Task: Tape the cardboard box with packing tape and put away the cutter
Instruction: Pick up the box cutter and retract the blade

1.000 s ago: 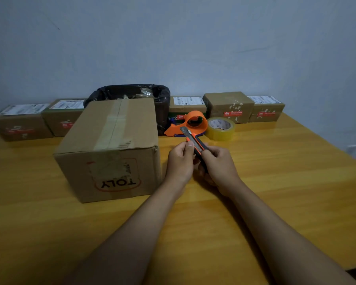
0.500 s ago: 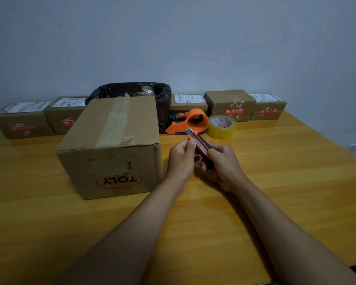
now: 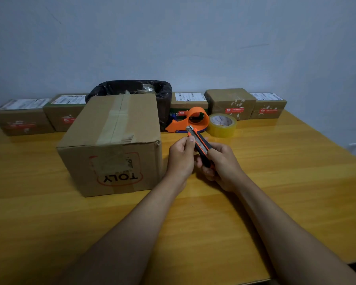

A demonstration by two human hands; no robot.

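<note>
Barely a flicker of change over the last second: the cutter (image 3: 199, 146) has stayed put between the two hands, just right of the cardboard box (image 3: 113, 142), only the left thumb has crept up toward the metal tip. That reads to me as the blade being pushed back in, or checked, before the tool goes away; whether any blade is still out is too small to tell. The box already carries a strip of tape along its top seam, so the taping looks done and putting the cutter away is what remains. The right hand (image 3: 222, 165) wraps the black-and-orange handle from below, fingers clamped round it, the tool angled up and away toward the far side. The left hand (image 3: 181, 157) pinches the upper end, thumb on top, knuckles near the box wall. Both forearms reach in low over the tabletop (image 3: 286, 182). Beyond the hands wait the orange tape dispenser (image 3: 190, 120) and a tape roll (image 3: 222, 124).
</note>
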